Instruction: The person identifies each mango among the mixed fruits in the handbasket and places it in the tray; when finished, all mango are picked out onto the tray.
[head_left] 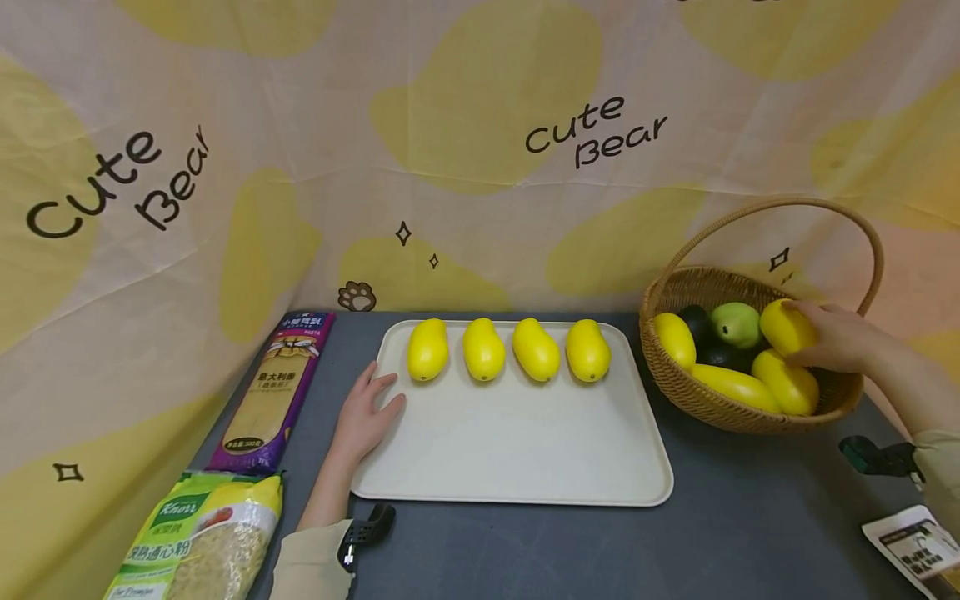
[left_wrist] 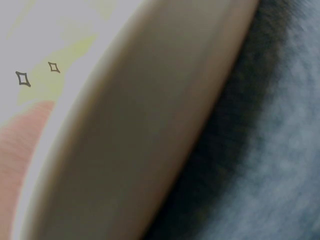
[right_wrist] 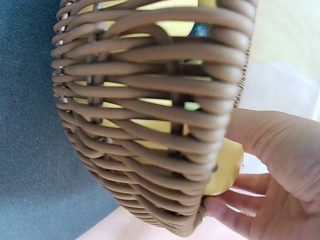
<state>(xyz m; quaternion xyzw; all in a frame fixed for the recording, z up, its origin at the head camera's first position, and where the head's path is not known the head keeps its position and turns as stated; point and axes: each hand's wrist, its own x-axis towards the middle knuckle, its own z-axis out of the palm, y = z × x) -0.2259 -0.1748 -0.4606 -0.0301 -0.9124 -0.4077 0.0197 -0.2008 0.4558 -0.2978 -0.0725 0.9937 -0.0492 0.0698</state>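
Observation:
My right hand (head_left: 843, 337) reaches over the right side of a wicker basket (head_left: 671, 385) and grips a yellow mango (head_left: 783, 327). Thumb and fingers close round that mango in the right wrist view, partly behind the basket's woven wall (right_wrist: 150, 85). Beside it in the basket lie more yellow mangoes (head_left: 787, 383), a green fruit (head_left: 737, 323) and dark avocados (head_left: 727, 357). With fingers spread, my left hand (head_left: 365, 417) rests on the left edge of a white tray (head_left: 517, 442). Several yellow mangoes (head_left: 483, 350) stand in a row along the tray's far side.
A purple pasta pack (head_left: 273, 392) and a green-yellow Knorr bag (head_left: 202, 533) lie left of the tray. The basket's tall handle (head_left: 877, 258) arches beside my right hand. A printed packet (head_left: 915, 546) lies at the lower right. Patterned cloth (head_left: 465, 233) hangs behind the table.

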